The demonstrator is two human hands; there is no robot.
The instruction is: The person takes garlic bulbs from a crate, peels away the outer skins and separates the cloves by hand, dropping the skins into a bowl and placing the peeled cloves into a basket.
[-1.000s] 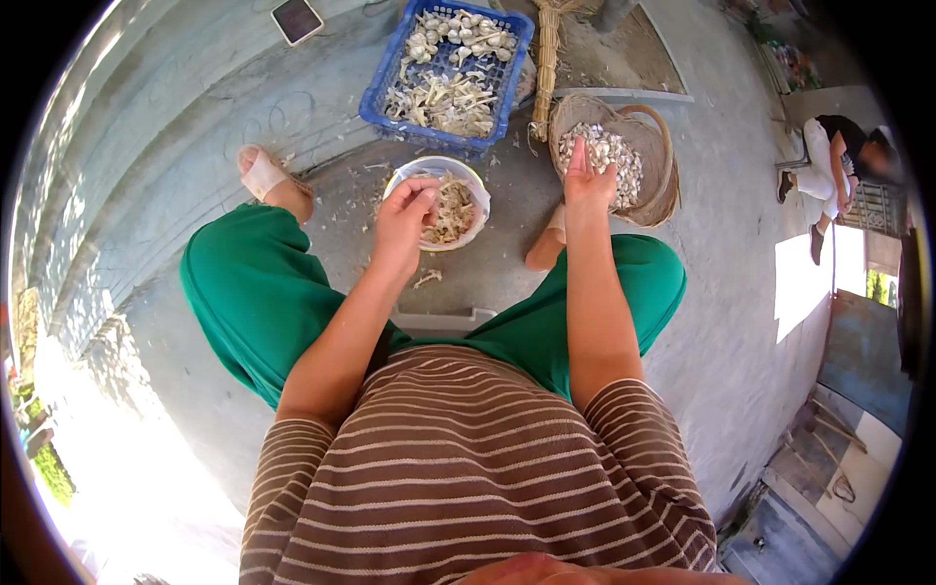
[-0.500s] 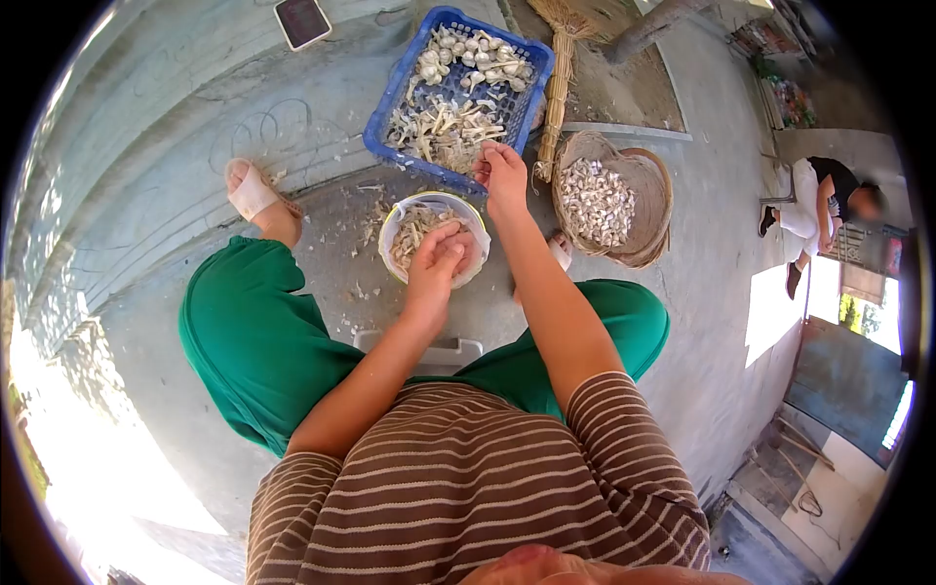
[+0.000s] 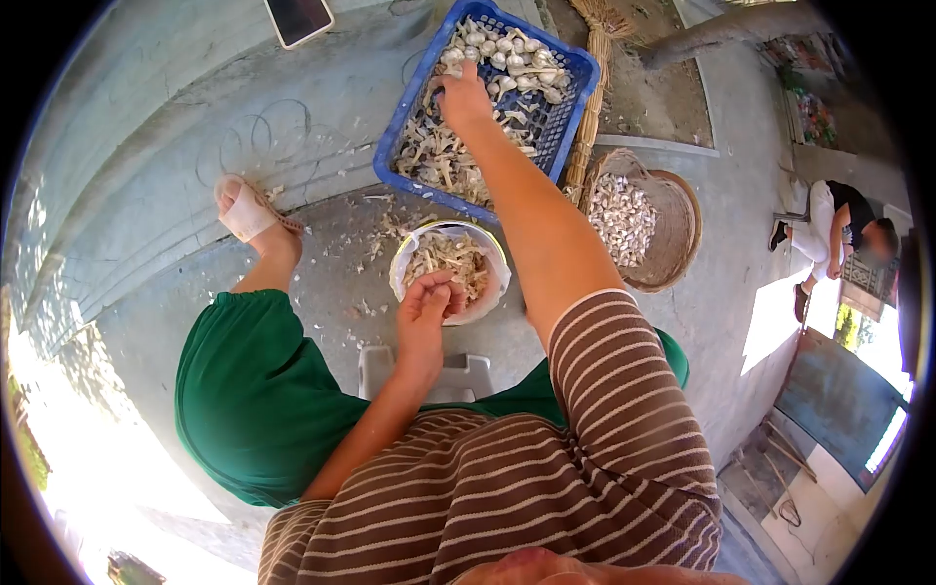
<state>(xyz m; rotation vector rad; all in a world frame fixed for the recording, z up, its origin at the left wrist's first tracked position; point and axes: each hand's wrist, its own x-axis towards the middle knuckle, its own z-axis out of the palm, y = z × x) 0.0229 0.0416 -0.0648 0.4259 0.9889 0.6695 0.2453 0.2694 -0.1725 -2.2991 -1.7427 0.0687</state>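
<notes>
My right hand (image 3: 464, 97) reaches into the blue plastic crate (image 3: 388, 156). Its fingers close around a whitish garlic bulb (image 3: 452, 70) at the left of the pile, though they partly hide it. Whole garlic bulbs (image 3: 507, 51) fill the far end of the crate, with dry stems and skins (image 3: 439, 161) at the near end. Over the near rim of a lined white bucket (image 3: 398, 273), my left hand (image 3: 427, 304) is curled with fingers pressed together; what lies in it is hidden. Garlic scraps (image 3: 450, 258) sit in the bucket.
Right of the bucket, a wicker basket (image 3: 682, 219) holds loose garlic cloves (image 3: 622, 219). A straw broom (image 3: 591, 102) lies along the crate. A phone (image 3: 299, 18) rests at upper left, and a grey stool (image 3: 458, 375) is below me. Another person (image 3: 829, 224) sits far right.
My right hand has moved from the crate's near edge up to the garlic bulbs. My left hand has drawn back to the bucket's near rim, still curled. The camera view has shifted slightly.
</notes>
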